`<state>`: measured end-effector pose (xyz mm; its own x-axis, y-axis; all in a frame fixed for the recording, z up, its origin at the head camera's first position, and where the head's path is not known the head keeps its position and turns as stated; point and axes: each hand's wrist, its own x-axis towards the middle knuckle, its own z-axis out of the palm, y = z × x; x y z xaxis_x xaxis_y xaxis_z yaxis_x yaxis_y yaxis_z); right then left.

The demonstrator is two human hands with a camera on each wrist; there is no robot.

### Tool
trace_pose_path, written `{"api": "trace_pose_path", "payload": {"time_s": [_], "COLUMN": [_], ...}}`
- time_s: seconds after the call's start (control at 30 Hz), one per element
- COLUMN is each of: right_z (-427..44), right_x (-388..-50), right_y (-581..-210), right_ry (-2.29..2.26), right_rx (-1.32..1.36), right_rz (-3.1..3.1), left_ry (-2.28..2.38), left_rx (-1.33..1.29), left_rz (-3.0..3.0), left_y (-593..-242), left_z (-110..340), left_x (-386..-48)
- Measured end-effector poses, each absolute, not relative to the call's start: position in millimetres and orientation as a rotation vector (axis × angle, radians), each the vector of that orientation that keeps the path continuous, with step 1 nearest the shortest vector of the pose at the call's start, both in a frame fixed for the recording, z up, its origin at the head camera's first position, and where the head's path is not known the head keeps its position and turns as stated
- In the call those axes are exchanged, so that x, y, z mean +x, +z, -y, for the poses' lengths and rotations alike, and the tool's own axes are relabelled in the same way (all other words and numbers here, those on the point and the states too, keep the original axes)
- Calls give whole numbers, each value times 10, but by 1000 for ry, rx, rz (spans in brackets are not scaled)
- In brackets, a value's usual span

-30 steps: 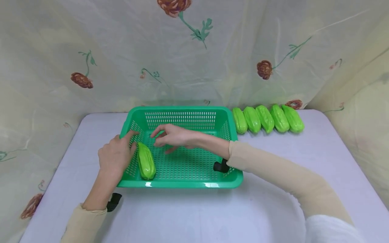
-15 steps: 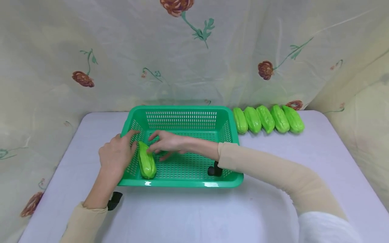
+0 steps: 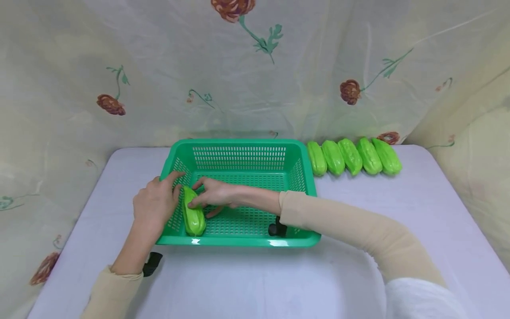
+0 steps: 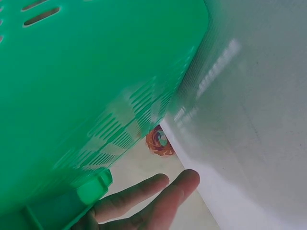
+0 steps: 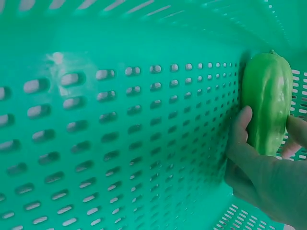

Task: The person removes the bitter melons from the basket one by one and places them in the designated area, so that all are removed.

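A green plastic basket (image 3: 247, 241) with slotted walls stands on the table. Its left rim is gripped by my left hand (image 3: 155, 201); the left wrist view shows fingers (image 4: 163, 201) outside, beneath the rim. Inside, along the left wall, lies one light green ridged gourd (image 3: 194, 219). Reaching across the basket, my right hand (image 3: 217, 193) holds this gourd around its upper part. From the right wrist, the gourd (image 5: 268, 91) appears between the thumb on one side and the fingers (image 5: 242, 127) on the other, its lower end partly covered by the hand.
Several similar green gourds (image 3: 352, 156) lie side by side in a row just right of the basket, near the table's back edge. A white cloth covers the table (image 3: 247, 283). Behind and at both sides hangs a flower-patterned curtain (image 3: 159, 66).
My right hand has moved left and toward me, from above the middle of the basket onto the gourd, and its fingers have closed around it. The left hand stays on the rim.
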<state>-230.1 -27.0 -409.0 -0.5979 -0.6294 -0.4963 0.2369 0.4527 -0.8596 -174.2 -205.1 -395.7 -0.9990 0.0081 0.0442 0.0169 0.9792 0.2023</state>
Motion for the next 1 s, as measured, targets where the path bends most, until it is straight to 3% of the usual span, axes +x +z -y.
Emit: {"api": "trace_pose_path", "payload": {"time_s": [0.7, 1.0], "right_z": [226, 155], "right_x": [-2350, -2382], "right_y": [-4022, -3877], "right_ry": [-1096, -966], "right_rx": [-370, -590], "right_rz": [-1919, -1994], "left_ry": [-268, -271], "left_rx": [0, 12], "left_rz": [3079, 3093], "left_y": [-3941, -3938], "left_z": [2033, 2025], "left_x": [-1730, -1731]}}
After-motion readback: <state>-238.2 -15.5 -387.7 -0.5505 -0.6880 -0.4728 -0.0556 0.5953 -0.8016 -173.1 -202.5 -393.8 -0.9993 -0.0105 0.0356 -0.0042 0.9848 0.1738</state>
